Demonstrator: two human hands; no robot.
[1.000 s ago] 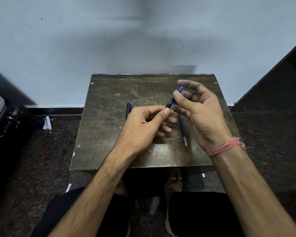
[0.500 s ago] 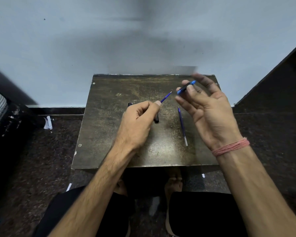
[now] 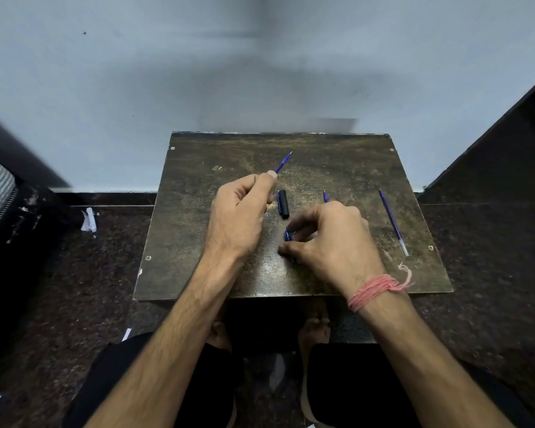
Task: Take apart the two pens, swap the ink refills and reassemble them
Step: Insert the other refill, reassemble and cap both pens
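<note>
Your left hand (image 3: 240,214) pinches a refill (image 3: 283,162), tip pointing away from you, just behind the black cap (image 3: 283,203) on the table (image 3: 322,156). Your right hand (image 3: 331,242), just in front of the cap, has its fingers closed on a blue pen piece (image 3: 288,235). The other refill (image 3: 394,222) lies well right of the cap. Steady that piece on the table before letting go, so it can't roll.

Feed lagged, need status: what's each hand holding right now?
Left hand: closed on a blue refill.
Right hand: closed on a blue pen piece.
</note>
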